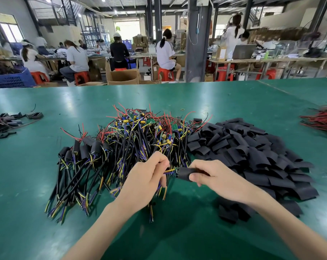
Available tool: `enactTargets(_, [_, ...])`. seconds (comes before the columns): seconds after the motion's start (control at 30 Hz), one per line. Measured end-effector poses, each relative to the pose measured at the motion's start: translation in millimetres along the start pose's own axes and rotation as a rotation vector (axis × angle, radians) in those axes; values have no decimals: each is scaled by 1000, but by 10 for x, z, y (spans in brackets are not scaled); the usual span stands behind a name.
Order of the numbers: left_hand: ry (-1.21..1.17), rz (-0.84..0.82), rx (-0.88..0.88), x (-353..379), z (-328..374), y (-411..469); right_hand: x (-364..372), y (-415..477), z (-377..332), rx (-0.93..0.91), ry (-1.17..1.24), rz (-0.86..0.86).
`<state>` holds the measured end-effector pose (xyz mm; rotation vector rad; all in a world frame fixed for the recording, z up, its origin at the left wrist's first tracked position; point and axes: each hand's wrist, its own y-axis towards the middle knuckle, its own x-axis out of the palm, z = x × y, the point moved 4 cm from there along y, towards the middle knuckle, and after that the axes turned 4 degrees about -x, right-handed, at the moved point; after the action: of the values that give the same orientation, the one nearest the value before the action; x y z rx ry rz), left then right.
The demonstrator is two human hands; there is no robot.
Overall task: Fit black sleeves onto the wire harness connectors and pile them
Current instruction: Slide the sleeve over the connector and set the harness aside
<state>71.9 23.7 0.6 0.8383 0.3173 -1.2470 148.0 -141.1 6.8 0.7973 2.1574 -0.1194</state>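
You face a green table [37,102]; beyond it, workers [78,57] sit on red stools [81,77] at long benches [271,60], beside a dark pillar [196,44], with a window [10,32] on the left.

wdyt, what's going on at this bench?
A person is sleeving wire harnesses by hand on a green table. The left hand grips the wires of one harness, and the right hand holds a black sleeve at its board end, which seems partly inside. Bare harnesses are heaped in the middle, loose sleeves lie on the right, and a few sleeved harnesses lie on the left.
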Motion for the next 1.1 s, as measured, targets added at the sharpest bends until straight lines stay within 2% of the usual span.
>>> enactTargets(0.1, [-149,-56,-17,16,9,14,-41,3,25,46,61,-16])
enactTargets(0.2, [-153,-16,-17,0,15,7,-29,-9,18,46,94,-20])
enactTargets(0.37, [-127,-2,-68,11,-12,4,38,7,-16,18,115,240])
enactTargets(0.47, [-118,-15,-78,40,-21,2,122,8,-46,-5,21,223])
enactTargets(0.63, [-132,-5,-92,89,-45,-4,200,-1,-86,-82,-355,90])
enactTargets(0.73, [-91,-13,-96,131,-53,-21,236,-12,-89,-99,-513,76])
enactTargets(0.9, [-81,25,-123,125,-66,-6,178,-6,-83,-108,-483,84])
enactTargets(1.1, [-82,41,-112,32,-41,15,159,-21,-90,-155,-595,113])
